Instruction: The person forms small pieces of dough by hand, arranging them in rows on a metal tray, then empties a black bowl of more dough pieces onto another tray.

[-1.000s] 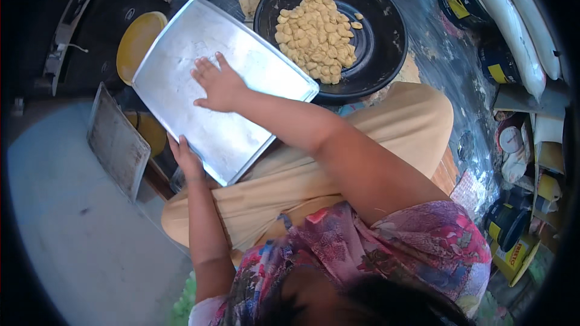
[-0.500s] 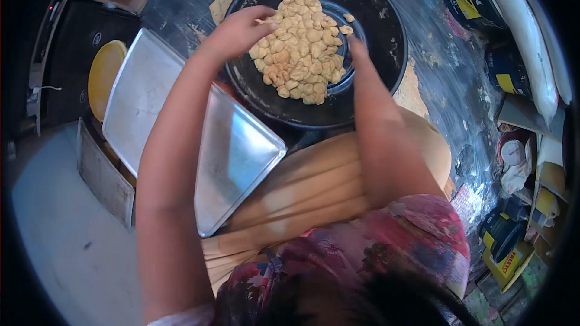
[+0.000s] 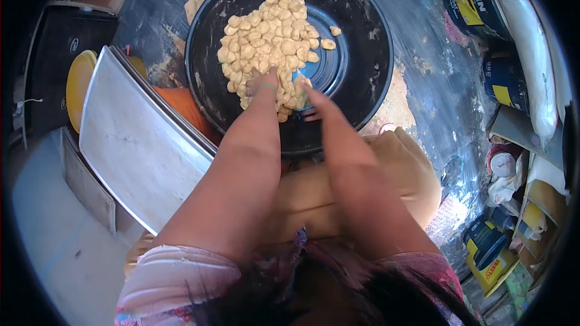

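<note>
A heap of small pale dough pieces point(image 3: 266, 36) lies in a wide black basin point(image 3: 362, 66) between my knees. My left hand point(image 3: 264, 78) reaches down onto the near part of the heap, its fingers spread and partly sunk among the pieces. At the heap's near right edge is my right hand point(image 3: 311, 101), somewhat blurred, with thumb and fingers apart and touching the pieces beside it. A bright blue patch shows by this hand; I cannot tell whether it is an object or the basin's floor. Two loose dough pieces point(image 3: 331, 38) rest apart, right of the heap.
A metal baking tray point(image 3: 139, 139) leans left of the basin, beside an orange thing point(image 3: 187, 108). Farther left are a yellow round lid point(image 3: 78, 87) and a wooden board point(image 3: 87, 181). Dark buckets point(image 3: 474, 9) and a long white sack point(image 3: 525, 48) stand along the right.
My left hand has moved from the heap's far left side to its near part. My right hand has come left and nearer, away from the loose pieces. The heap has shifted within the basin.
</note>
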Demonstrator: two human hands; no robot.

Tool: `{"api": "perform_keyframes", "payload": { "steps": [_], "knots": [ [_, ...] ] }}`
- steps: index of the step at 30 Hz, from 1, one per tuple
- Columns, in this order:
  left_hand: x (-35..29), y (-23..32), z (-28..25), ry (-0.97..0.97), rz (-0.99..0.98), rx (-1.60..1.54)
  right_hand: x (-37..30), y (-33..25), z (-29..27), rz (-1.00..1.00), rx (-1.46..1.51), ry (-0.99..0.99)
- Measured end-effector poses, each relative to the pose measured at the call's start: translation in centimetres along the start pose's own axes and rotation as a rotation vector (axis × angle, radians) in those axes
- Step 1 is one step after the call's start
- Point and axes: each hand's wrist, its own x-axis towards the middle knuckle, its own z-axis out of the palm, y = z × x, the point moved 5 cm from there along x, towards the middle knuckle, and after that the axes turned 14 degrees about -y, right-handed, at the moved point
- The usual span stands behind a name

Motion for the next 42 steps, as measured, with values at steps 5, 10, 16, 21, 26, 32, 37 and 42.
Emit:
{"api": "perform_keyframes", "payload": {
  "steps": [5, 10, 16, 21, 26, 32, 37, 42],
  "knots": [
    [4.2, -0.4, -4.1, -0.251, 0.142, 0.031, 0.2, 0.8, 4.9, -0.084, 0.258, -0.297],
    [12.6, -2.3, -11.1, 0.002, 0.056, 0.369, -0.3, -2.2, 4.3, 0.067, -0.065, -0.096],
    [7.2, -0.7, 0.7, -0.184, 0.148, -0.012, 5.9, 2.1, 6.4, -0.231, 0.623, -0.425],
    [9.5, -2.6, -5.2, -0.421, 0.243, -0.154, 5.2, -2.8, 15.1, -0.497, 0.679, -0.698],
    [-0.6, 1.4, -6.2, -0.562, 0.155, -0.195, -0.3, -5.2, 14.5, -0.575, 0.718, -0.635],
    [-12.7, 8.9, -16.5, -0.146, 0.769, -0.067, -12.9, -14.8, 18.1, -0.914, 0.553, -0.634],
    [-28.3, 5.4, -24.4, 0.010, 1.120, -0.268, -25.1, -17.4, 25.7, -1.144, 0.297, -0.865],
    [-36.4, -6.6, -31.1, 0.404, 1.240, -0.187, -29.0, -14.0, 35.9, -1.064, 0.030, -1.079]
  ]
}}
